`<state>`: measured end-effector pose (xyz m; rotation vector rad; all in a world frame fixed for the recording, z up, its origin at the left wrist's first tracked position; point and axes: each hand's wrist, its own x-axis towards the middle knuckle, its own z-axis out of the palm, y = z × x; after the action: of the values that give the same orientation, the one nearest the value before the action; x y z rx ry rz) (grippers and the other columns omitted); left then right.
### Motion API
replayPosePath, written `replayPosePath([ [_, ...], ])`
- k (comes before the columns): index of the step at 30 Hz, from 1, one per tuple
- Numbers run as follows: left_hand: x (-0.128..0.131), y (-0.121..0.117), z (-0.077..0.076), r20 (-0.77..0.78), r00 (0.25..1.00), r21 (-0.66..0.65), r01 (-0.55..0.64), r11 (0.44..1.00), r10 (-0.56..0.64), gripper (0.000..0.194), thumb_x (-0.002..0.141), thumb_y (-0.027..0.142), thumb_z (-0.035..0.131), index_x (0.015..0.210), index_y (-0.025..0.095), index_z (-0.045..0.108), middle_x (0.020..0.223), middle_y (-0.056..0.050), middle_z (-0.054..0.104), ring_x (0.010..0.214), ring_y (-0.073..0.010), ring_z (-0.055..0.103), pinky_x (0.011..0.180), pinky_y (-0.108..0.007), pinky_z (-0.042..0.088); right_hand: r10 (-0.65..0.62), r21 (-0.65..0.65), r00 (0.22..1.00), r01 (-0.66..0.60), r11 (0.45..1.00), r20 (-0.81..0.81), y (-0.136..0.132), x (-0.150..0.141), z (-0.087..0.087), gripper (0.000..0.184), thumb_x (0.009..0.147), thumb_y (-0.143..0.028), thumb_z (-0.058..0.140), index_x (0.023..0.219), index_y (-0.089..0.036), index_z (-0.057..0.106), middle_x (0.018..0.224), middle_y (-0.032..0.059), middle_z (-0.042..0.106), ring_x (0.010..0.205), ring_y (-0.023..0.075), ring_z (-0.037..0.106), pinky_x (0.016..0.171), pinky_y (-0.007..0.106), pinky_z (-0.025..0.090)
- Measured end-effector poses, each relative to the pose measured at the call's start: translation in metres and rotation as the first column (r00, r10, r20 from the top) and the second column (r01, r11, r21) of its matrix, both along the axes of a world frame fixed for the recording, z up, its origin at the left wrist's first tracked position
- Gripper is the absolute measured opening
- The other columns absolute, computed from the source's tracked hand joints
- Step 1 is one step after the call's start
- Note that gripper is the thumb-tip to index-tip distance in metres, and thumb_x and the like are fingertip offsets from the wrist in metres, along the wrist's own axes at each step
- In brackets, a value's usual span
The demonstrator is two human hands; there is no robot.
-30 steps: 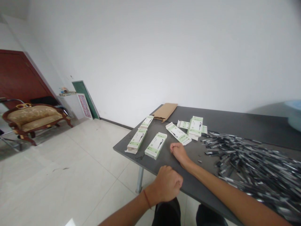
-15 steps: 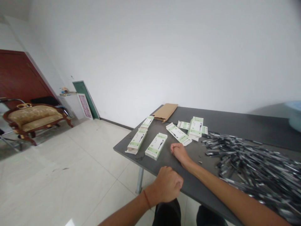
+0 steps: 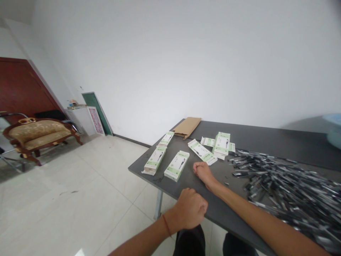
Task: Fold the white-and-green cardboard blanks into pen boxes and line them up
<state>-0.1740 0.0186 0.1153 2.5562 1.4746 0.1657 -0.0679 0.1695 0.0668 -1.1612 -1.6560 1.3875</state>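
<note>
My right hand (image 3: 203,172) rests as a closed fist on the dark grey table (image 3: 266,142), with nothing visible in it. My left hand (image 3: 189,209) is also a fist, at the table's near edge above my lap. Just left of my right hand lies a white and green box (image 3: 177,165), and another box (image 3: 155,159) lies further left. A flat box (image 3: 201,151) lies just beyond my right hand, next to a small stack of boxes (image 3: 222,143). A large heap of black pens (image 3: 287,188) spreads to the right of my right forearm.
A brown paper envelope (image 3: 188,127) lies at the table's far left corner, and a further box (image 3: 166,138) sits near it. A pale blue object (image 3: 334,129) shows at the far right. On the tiled floor to the left stand an upholstered wooden sofa (image 3: 34,133) and leaning framed boards (image 3: 94,115).
</note>
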Motion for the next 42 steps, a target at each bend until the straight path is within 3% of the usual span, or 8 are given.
replayPosePath([
  [10, 0.000, -0.002, -0.002, 0.009, 1.000, 0.008, -0.016, 1.000, 0.016, 0.023, 0.092, 0.022, 0.057, 0.071, 0.022, 0.068, 0.079, -0.002, 0.075, 0.078, -0.0210, 0.064, 0.075, -0.032, 0.043, -0.065, 0.340, 0.941, -0.055, 0.939, 0.332, -0.007, 0.004, 0.032, 0.035, 0.099, -0.036, 0.068, 0.130, -0.018, 0.065, 0.132, 0.0097, 0.067, 0.108, 0.0245, 0.069, 0.090, 0.044, 0.060],
  [15, 0.002, -0.003, -0.002, 0.010, 0.999, 0.013, -0.037, 0.999, 0.037, 0.022, 0.091, 0.022, 0.058, 0.071, 0.022, 0.068, 0.075, -0.002, 0.073, 0.078, -0.0210, 0.063, 0.074, -0.032, 0.042, -0.341, 0.619, 0.786, -0.067, 0.783, 0.516, 0.004, 0.028, 0.062, 0.076, 0.091, -0.027, 0.069, 0.159, -0.015, 0.038, 0.156, 0.0257, 0.049, 0.154, 0.0464, 0.023, 0.121, 0.068, 0.017],
  [18, 0.003, -0.002, -0.001, 0.009, 0.999, 0.009, -0.040, 0.999, 0.040, 0.021, 0.090, 0.022, 0.059, 0.071, 0.023, 0.068, 0.074, -0.001, 0.073, 0.077, -0.0209, 0.063, 0.073, -0.032, 0.042, -0.446, 0.664, 0.665, -0.101, 0.741, 0.599, 0.014, 0.041, 0.060, 0.094, 0.086, -0.032, 0.072, 0.162, -0.003, 0.025, 0.153, 0.0333, 0.049, 0.156, 0.0529, 0.009, 0.117, 0.078, 0.002],
  [26, 0.003, -0.003, 0.001, 0.011, 0.999, -0.004, -0.043, 0.999, 0.043, 0.022, 0.091, 0.023, 0.058, 0.071, 0.022, 0.068, 0.074, -0.001, 0.073, 0.079, -0.0210, 0.065, 0.073, -0.032, 0.042, -0.497, 0.651, 0.522, -0.158, 0.742, 0.693, 0.026, 0.039, 0.040, 0.103, 0.091, -0.052, 0.066, 0.163, 0.002, 0.016, 0.146, 0.0359, 0.055, 0.152, 0.0560, 0.022, 0.114, 0.079, 0.006],
  [31, 0.003, -0.003, 0.003, 0.022, 0.998, -0.026, -0.052, 0.998, 0.052, 0.020, 0.088, 0.022, 0.059, 0.069, 0.022, 0.065, 0.074, -0.001, 0.073, 0.078, -0.0207, 0.064, 0.074, -0.032, 0.043, -0.521, 0.677, 0.540, -0.131, 0.724, 0.661, 0.025, 0.042, 0.055, 0.094, 0.089, -0.035, 0.065, 0.161, 0.003, 0.019, 0.139, 0.0340, 0.061, 0.148, 0.0527, 0.032, 0.117, 0.073, 0.012],
  [36, 0.004, -0.004, 0.003, 0.073, 0.994, -0.028, -0.076, 0.997, 0.078, 0.020, 0.087, 0.019, 0.058, 0.068, 0.021, 0.063, 0.072, 0.000, 0.072, 0.078, -0.0201, 0.065, 0.075, -0.031, 0.044, -0.546, 0.738, 0.625, -0.073, 0.671, 0.558, 0.037, 0.070, 0.104, 0.096, 0.086, -0.027, 0.067, 0.162, -0.001, 0.014, 0.142, 0.0330, 0.059, 0.142, 0.0515, 0.043, 0.115, 0.073, 0.020],
  [39, 0.005, -0.006, 0.005, 0.122, 0.989, -0.026, -0.086, 0.996, 0.088, 0.021, 0.087, 0.016, 0.056, 0.069, 0.022, 0.064, 0.072, 0.001, 0.071, 0.078, -0.0191, 0.066, 0.077, -0.030, 0.045, -0.410, 0.723, 0.745, -0.138, 0.677, 0.526, 0.040, 0.093, 0.137, 0.103, 0.079, -0.026, 0.076, 0.162, -0.012, 0.018, 0.142, 0.0226, 0.064, 0.125, 0.0392, 0.063, 0.108, 0.050, 0.045],
  [42, 0.006, -0.013, 0.014, 0.178, 0.979, -0.020, -0.100, 0.995, 0.102, 0.025, 0.085, 0.007, 0.048, 0.071, 0.021, 0.063, 0.072, 0.003, 0.071, 0.074, -0.0147, 0.066, 0.078, -0.027, 0.046, -0.213, 0.706, 0.843, -0.245, 0.664, 0.493, 0.034, 0.115, 0.164, 0.100, 0.078, -0.027, 0.078, 0.161, -0.020, 0.023, 0.144, 0.0149, 0.063, 0.125, 0.0314, 0.065, 0.105, 0.040, 0.049],
])
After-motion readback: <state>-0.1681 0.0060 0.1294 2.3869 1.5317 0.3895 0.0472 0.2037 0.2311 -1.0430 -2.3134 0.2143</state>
